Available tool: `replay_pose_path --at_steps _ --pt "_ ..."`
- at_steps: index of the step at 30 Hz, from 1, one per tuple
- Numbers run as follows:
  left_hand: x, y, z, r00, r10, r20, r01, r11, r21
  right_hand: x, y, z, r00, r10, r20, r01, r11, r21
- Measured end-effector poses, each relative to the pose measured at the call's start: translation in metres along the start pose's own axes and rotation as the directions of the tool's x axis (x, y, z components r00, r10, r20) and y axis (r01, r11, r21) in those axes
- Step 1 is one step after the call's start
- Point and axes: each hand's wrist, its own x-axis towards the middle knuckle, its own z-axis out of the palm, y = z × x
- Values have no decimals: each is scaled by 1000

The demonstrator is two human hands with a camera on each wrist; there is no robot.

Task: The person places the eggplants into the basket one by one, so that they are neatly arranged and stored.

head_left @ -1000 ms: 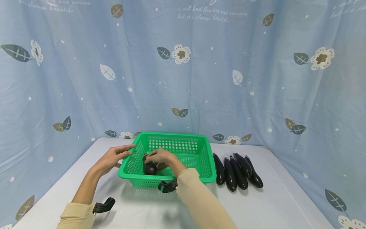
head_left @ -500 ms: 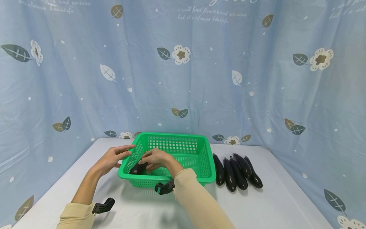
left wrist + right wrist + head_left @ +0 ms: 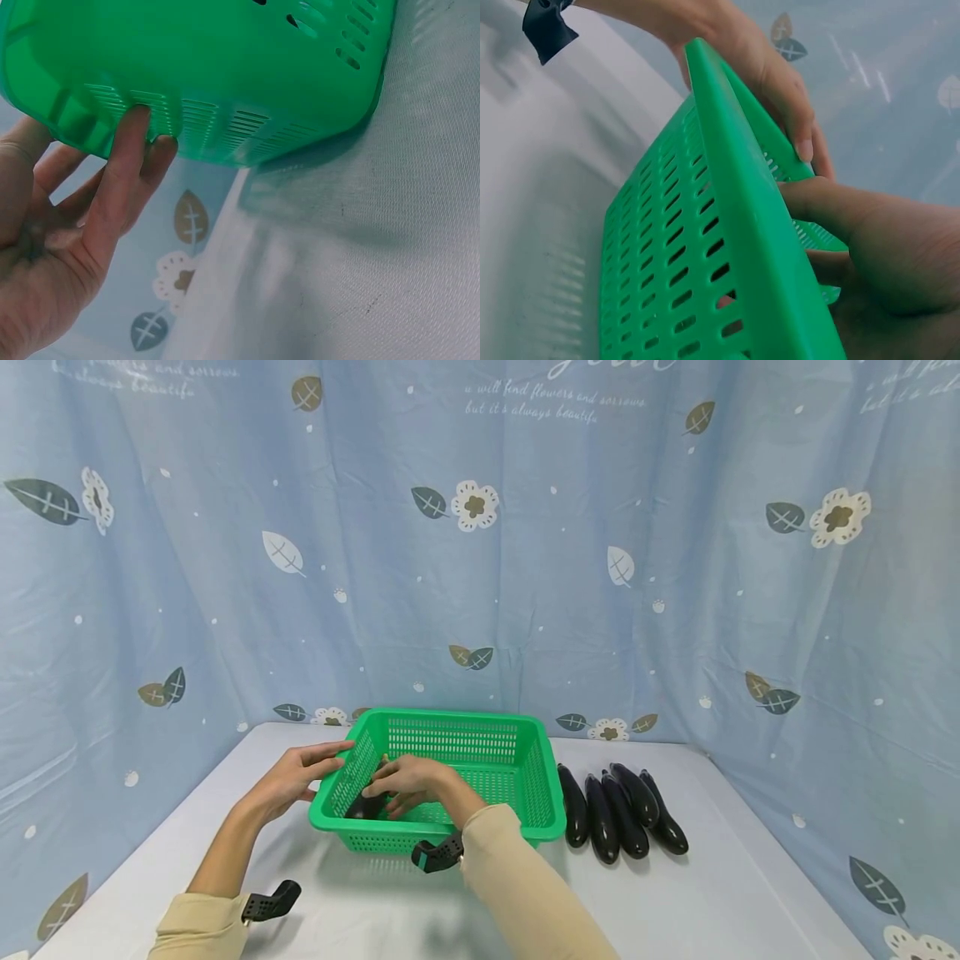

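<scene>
A green plastic basket (image 3: 450, 835) with slotted walls stands on the white table. A dark, glossy eggplant (image 3: 363, 808) lies inside it along the left wall, its stem end toward the back. My right hand (image 3: 412, 777) reaches over the front rim, loosened fingers over the eggplant's side and partly covering it. In the right wrist view, the right thumb (image 3: 821, 204) is stretched out straight behind the basket's rim. My left hand (image 3: 288, 777) touches the basket's left side with extended fingers; the left wrist view has its fingertips (image 3: 133, 120) against the outer wall.
Several more eggplants (image 3: 603, 818) lie side by side on the table just right of the basket. Behind the table hangs a blue curtain (image 3: 480, 568) with leaf and flower prints. Black wrist devices (image 3: 270, 902) sit on both forearms.
My right hand has moved the eggplant left, against the basket's left wall. Since half a second ago its fingers have spread and shifted slightly right. My left hand stays put.
</scene>
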Motion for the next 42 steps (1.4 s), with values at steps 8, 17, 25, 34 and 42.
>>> replay_pose_path --at_steps 8,17,25,34,42 --pt "-1 0 1 1000 9 8 -9 1000 15 -4 4 -8 1000 -10 24 11 999 -39" --pt "-1 -2 0 1000 3 -5 -3 1000 5 -12 11 -25 996 -11 89 24 988 -150" --pt "0 -4 0 1000 8 -9 -8 1000 2 -23 15 -36 993 10 116 30 942 -335" --pt "0 -6 1 1000 1 -9 -1 1000 -14 -34 21 -42 990 28 138 47 860 -509" --pt "1 -6 0 1000 15 -12 -15 1000 -8 -48 24 -53 992 -12 126 81 823 -563"
